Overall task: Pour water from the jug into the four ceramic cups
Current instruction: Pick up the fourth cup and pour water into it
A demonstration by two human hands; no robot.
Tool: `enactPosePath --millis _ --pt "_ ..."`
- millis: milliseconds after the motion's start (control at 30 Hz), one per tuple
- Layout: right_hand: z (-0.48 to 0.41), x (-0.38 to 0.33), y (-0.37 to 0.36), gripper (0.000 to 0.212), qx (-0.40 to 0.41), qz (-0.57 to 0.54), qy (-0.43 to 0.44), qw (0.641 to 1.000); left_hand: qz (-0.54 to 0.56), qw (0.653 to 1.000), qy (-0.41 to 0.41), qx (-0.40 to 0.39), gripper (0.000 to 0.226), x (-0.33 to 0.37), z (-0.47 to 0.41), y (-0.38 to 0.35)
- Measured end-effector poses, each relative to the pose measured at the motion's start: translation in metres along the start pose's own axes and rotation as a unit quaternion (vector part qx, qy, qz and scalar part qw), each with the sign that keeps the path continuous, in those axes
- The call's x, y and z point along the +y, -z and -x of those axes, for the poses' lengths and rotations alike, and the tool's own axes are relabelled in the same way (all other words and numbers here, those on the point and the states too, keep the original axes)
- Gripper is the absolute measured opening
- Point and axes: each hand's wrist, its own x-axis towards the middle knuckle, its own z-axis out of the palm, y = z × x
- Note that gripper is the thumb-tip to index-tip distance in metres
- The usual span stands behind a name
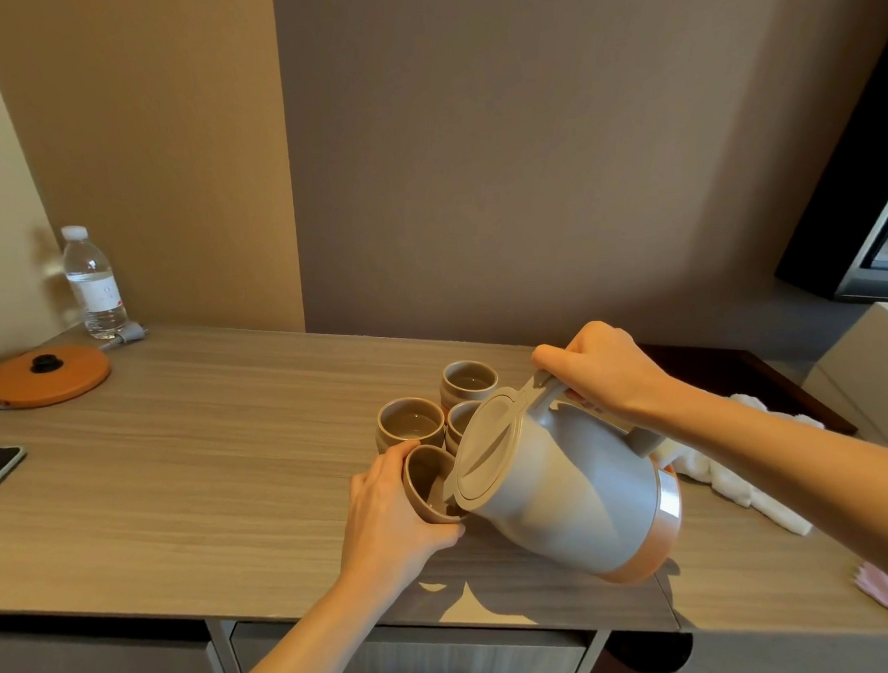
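On the table (182, 478), I had the jug (558, 490) tipped steeply, my right hand (600, 366) wrapped tight on its handle, spout over the nearest cup (429, 483). My left hand (389, 514) cupped that cup, tilting it. The other three cups (410, 423) stood clustered just behind. This looked like the last fill; next I'd need to level the jug gently.

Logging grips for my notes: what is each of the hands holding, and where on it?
Right hand grips the tilted jug by its handle. Left hand wraps the side of the nearest cup, tipped toward the spout.
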Motion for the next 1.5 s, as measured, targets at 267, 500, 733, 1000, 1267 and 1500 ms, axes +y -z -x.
enactPosePath --millis 267,500,733,1000,1267,1500 --pt "-0.0003 -0.0017 0.0004 0.051 -0.001 0.010 0.005 1.000 -0.001 1.000 0.003 0.004 0.092 -0.0034 -0.0002 -0.0005" --pt "-0.0014 -0.0052 0.0015 0.050 -0.007 0.014 0.015 1.000 0.007 1.000 0.002 0.007 0.091 -0.0040 -0.0010 -0.0005" --pt "-0.0044 -0.0042 0.0012 0.049 -0.010 0.018 0.019 1.000 0.016 1.000 0.009 0.009 0.090 -0.0051 -0.0011 -0.0019" --pt "-0.0054 -0.0045 0.0002 0.049 -0.013 0.022 0.014 1.000 0.026 1.000 0.010 0.007 0.089 -0.0047 0.0004 -0.0002" --pt "-0.0051 -0.0089 0.0018 0.049 -0.016 0.031 0.016 0.999 0.039 0.999 0.010 0.008 0.088 -0.0050 -0.0004 -0.0011" --pt "-0.0048 -0.0093 0.0013 0.048 -0.018 0.036 0.016 0.999 0.037 0.999 0.015 0.010 0.087 -0.0077 -0.0001 -0.0037"
